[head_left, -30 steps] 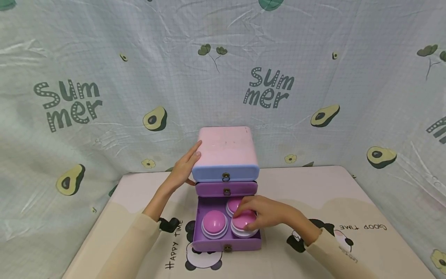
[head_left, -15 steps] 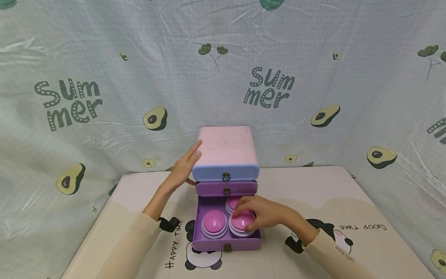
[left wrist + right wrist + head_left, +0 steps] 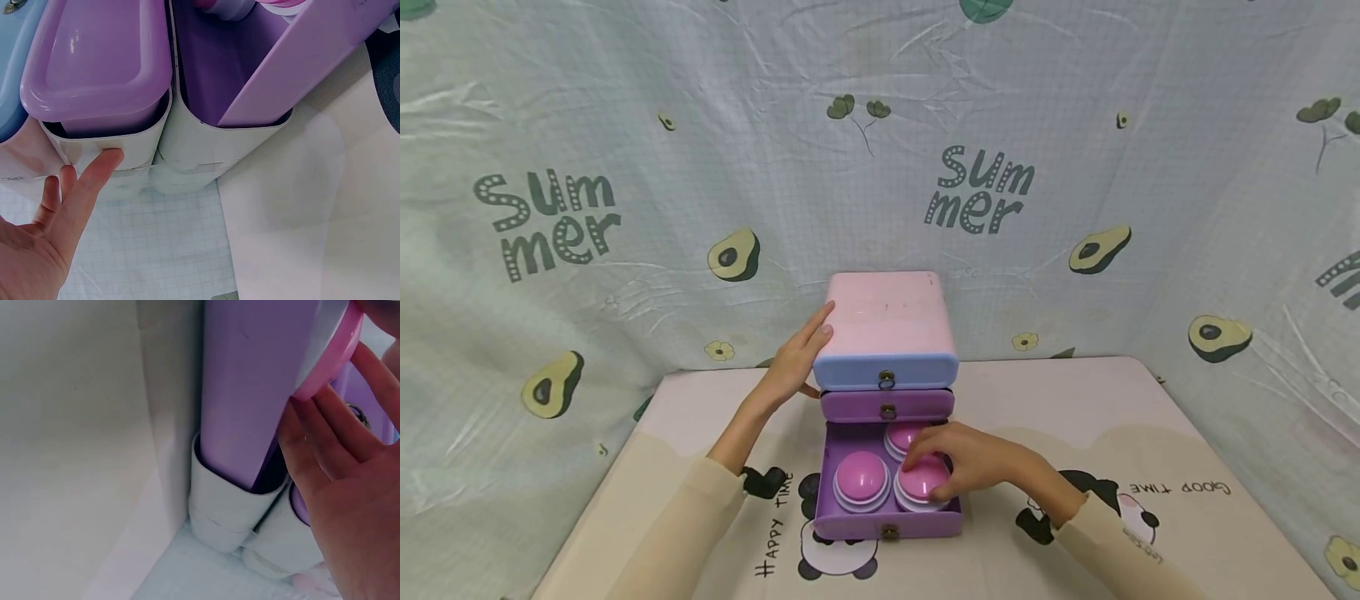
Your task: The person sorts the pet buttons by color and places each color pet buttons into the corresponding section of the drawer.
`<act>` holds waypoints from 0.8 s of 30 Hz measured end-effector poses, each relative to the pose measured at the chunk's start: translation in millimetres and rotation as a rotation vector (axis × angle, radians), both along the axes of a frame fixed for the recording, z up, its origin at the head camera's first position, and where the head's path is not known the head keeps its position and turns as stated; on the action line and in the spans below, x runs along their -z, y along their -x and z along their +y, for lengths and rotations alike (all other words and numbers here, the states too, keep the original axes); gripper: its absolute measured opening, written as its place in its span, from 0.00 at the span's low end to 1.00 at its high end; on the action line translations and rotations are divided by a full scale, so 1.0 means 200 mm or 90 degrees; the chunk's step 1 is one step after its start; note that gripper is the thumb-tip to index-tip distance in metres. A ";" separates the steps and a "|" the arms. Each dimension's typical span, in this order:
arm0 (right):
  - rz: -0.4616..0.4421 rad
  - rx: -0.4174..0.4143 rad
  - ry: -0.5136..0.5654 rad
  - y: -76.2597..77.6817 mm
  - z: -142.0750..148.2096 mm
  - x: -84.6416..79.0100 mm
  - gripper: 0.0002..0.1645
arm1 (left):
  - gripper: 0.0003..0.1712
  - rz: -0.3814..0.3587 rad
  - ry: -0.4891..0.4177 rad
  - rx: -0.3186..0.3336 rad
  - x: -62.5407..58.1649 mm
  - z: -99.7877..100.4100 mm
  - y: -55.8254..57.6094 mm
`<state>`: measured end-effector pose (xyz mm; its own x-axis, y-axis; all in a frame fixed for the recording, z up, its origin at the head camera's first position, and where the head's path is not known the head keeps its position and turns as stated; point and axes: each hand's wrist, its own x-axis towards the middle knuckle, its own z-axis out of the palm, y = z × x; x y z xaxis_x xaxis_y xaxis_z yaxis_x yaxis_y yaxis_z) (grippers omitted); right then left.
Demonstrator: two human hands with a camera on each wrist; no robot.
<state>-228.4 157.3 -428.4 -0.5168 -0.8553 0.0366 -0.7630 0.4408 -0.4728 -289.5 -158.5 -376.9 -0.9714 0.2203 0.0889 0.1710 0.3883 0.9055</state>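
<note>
A small stacked drawer cabinet [image 3: 887, 312] with a pink top stands at the back of the table. Its bottom purple drawer [image 3: 891, 527] is pulled out and holds three pink domed push buttons with white bases. My right hand [image 3: 973, 458] grips the front right push button [image 3: 922, 478], fingers and thumb around its dome. Left of it sits another push button [image 3: 861, 479]; the third push button [image 3: 901, 437] is behind, partly covered by my fingers. My left hand [image 3: 790, 367] rests against the cabinet's left side with fingers extended; in the left wrist view a fingertip [image 3: 111, 157] touches the casing.
Above the open drawer are a purple middle drawer [image 3: 859, 407] and a blue top drawer [image 3: 850, 374], each with a ring pull. The middle one sticks out slightly. A cream table mat [image 3: 1060, 400] with panda prints lies beneath. A printed curtain [image 3: 805, 192] hangs close behind.
My right hand and the push button it grips have shifted slightly left within the drawer, closer to the left push button. My left hand has stayed in place.
</note>
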 end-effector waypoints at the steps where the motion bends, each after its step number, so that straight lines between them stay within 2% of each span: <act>1: -0.002 0.000 -0.003 0.00 0.00 0.00 0.25 | 0.32 0.003 0.000 -0.001 0.00 0.00 0.00; 15: 0.031 0.005 -0.016 0.01 -0.01 0.04 0.25 | 0.32 0.019 0.005 -0.001 0.00 -0.01 0.00; 24: 0.035 -0.007 -0.034 0.00 -0.02 0.06 0.25 | 0.33 -0.002 0.007 0.008 -0.01 -0.01 0.00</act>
<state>-229.1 153.0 -440.3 -0.5060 -0.8623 0.0189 -0.7923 0.4560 -0.4054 -289.9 -160.3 -375.5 -0.9688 0.2332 0.0839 0.1733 0.3955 0.9020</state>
